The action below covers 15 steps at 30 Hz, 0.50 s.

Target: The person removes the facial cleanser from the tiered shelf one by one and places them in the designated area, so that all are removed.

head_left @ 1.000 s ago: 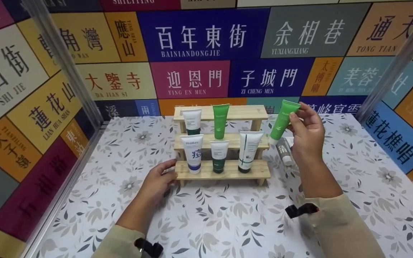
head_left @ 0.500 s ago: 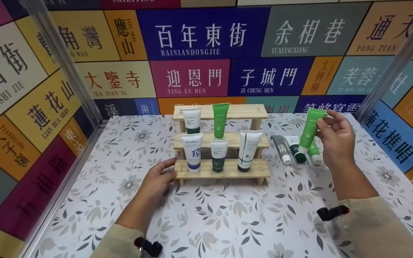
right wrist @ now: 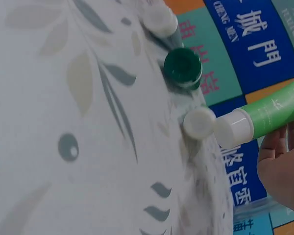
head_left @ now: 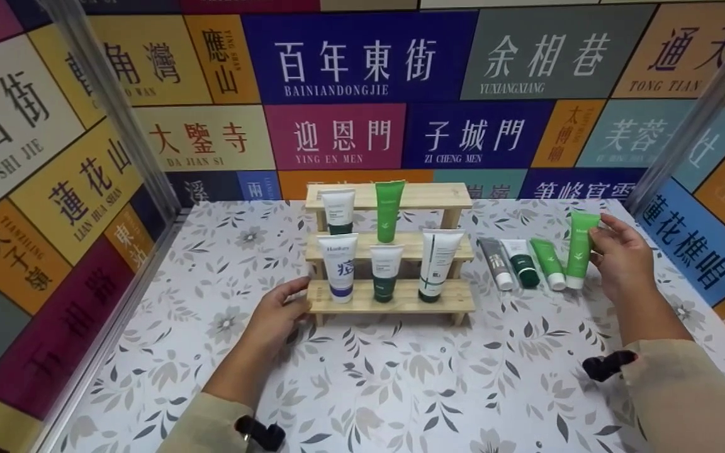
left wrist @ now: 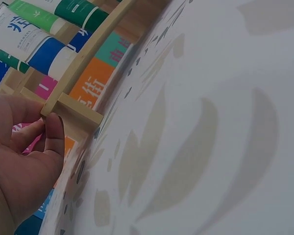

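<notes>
My right hand (head_left: 628, 263) pinches a green squeeze tube (head_left: 581, 245) near its flat crimped top, white cap downward. In the right wrist view the tube's white cap (right wrist: 233, 129) hangs close beside another white cap (right wrist: 199, 123). A three-tier wooden display stand (head_left: 410, 306) stands in the middle of the table. My left hand (head_left: 282, 314) grips the left end of its lowest shelf between thumb and fingers. That shelf holds a white-and-blue tube (head_left: 339, 267), a small white-and-green tube (head_left: 385, 274) and a white tube (head_left: 439, 264). Another white-and-green tube (head_left: 338, 211) and a green tube (head_left: 388, 211) stand on the middle shelf.
Right of the stand lie a grey tube (head_left: 494, 261), a white-and-green tube (head_left: 522, 264) and a green tube (head_left: 548, 263), side by side with caps toward me. The leaf-patterned tabletop (head_left: 362, 384) ends at walls of coloured sign panels (head_left: 356, 56).
My right hand has carried the green tube rightward and down, from beside the stand to the right end of the lying row. My left hand has stayed on the shelf.
</notes>
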Motion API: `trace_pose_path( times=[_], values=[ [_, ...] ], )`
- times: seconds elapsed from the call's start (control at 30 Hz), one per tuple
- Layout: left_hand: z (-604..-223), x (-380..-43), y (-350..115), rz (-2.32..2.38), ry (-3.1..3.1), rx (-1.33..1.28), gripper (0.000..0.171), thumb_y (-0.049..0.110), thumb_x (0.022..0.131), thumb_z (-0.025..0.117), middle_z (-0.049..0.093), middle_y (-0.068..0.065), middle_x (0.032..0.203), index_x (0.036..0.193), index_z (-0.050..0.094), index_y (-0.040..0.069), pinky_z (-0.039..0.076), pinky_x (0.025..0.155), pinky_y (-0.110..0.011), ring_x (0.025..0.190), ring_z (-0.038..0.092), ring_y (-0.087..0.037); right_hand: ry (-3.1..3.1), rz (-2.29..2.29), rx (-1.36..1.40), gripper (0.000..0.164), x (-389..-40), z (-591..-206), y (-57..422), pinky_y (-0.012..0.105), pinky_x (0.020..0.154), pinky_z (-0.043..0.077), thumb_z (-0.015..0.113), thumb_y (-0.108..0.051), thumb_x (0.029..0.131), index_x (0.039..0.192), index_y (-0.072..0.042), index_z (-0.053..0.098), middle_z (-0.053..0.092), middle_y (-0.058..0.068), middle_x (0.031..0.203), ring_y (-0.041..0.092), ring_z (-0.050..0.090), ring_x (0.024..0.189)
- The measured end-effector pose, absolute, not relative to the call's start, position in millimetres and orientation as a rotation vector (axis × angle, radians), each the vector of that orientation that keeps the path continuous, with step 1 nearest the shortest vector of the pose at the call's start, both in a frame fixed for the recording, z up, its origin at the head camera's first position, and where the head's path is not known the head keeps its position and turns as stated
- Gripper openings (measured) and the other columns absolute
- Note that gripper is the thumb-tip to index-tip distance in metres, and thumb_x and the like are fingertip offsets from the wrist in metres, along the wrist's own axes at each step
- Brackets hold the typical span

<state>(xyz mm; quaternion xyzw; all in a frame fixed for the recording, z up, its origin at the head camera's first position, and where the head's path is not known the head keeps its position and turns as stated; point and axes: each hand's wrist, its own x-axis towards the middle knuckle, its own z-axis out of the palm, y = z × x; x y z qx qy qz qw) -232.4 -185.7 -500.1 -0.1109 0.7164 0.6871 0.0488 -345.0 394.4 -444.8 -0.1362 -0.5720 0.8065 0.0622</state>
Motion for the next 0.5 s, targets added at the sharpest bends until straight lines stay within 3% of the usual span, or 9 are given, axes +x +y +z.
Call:
trace_pose_path(
  times=[0.2,0.5],
  values=[
    [-499,-233,-186,2.121,2.171,-0.317,0.05,0.007,0.103,0.06,0.061,-0.011,0.154,0.153,0.058,0.011,0.058,0.097,-0.034,0.113,0.072,-0.018,-1.851,2.365,-0.565,0.06,-358,-454,406,0.02,0.085,0.056,0.077,-0.023,0.099,0.155,-0.03,0.056,0.064,-0.011,0.121,0.006,0.063,0.11],
    [-499,-231,-185,2.108,2.186,-0.329,0.049,0.008,0.103,0.061,0.063,-0.009,0.152,0.152,0.059,0.012,0.058,0.094,-0.031,0.114,0.072,-0.018,-2.067,2.151,-0.672,0.061,-379,-468,414,0.019,0.082,0.056,0.075,-0.03,0.101,0.158,-0.032,0.053,0.062,-0.016,0.114,0.003,0.061,0.105]
  ],
)
